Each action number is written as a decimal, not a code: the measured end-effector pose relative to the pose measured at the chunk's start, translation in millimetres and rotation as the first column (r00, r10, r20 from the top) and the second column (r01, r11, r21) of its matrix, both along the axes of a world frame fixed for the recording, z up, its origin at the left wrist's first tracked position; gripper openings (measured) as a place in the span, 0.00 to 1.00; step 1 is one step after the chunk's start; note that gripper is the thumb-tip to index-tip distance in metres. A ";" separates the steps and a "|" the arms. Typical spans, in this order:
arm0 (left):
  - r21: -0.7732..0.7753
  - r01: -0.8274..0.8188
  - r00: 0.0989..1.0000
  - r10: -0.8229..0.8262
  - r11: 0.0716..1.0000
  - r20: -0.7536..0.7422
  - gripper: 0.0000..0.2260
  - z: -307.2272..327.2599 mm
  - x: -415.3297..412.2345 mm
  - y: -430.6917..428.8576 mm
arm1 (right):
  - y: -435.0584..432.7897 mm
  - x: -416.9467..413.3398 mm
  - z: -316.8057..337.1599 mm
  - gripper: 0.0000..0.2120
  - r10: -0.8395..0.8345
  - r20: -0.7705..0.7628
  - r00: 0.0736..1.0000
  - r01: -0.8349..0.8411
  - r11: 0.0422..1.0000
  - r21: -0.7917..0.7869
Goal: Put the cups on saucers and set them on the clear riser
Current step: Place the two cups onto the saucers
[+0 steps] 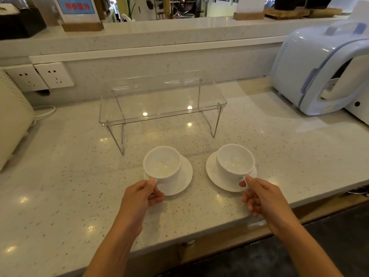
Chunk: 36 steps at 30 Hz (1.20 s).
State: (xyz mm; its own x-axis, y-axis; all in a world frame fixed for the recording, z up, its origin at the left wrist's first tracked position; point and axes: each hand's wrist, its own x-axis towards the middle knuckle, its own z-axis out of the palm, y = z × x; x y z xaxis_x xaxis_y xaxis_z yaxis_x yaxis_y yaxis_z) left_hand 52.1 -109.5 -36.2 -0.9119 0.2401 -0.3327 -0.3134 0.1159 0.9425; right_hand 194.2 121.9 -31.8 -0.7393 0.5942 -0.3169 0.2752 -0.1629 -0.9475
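Two white cups stand over white saucers on the speckled counter. My left hand pinches the handle of the left cup, which sits toward the left side of its saucer. My right hand pinches the handle of the right cup, which is over the right saucer. Whether either cup rests fully on its saucer I cannot tell. Behind both cups stands the clear riser on thin metal legs, with nothing on top.
A pale blue appliance fills the right back corner. A cream appliance stands at the left edge, with wall sockets and a cord behind it. A raised ledge runs along the back. The counter's front edge is close to my forearms.
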 end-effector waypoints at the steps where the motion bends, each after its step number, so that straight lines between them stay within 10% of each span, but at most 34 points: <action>1: -0.019 0.003 1.000 -0.003 1.000 -0.007 0.15 -0.1 0.1 0.7 | 0.2 0.2 -0.4 0.15 0.000 0.000 1.000 0.000 1.000 -0.001; 29: -0.269 0.073 0.984 -0.113 0.960 -0.136 0.06 8.5 2.9 -2.3 | -1.1 2.4 -6.2 0.12 -0.029 -0.038 0.999 0.031 0.998 0.055; 36: -0.246 -0.098 0.865 -0.040 0.964 -0.500 0.06 37.6 16.1 10.0 | 11.9 4.7 -4.0 0.09 -0.051 -0.047 0.998 0.058 0.987 0.150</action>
State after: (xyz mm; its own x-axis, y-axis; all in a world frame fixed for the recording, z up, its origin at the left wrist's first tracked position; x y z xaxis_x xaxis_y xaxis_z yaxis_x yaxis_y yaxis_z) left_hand 68.2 -99.6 1.5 -0.9760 0.1810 0.1209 0.1817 0.3711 0.9106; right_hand 198.9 133.8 -35.8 -0.7152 0.6728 -0.1892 0.2290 -0.0302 -0.9730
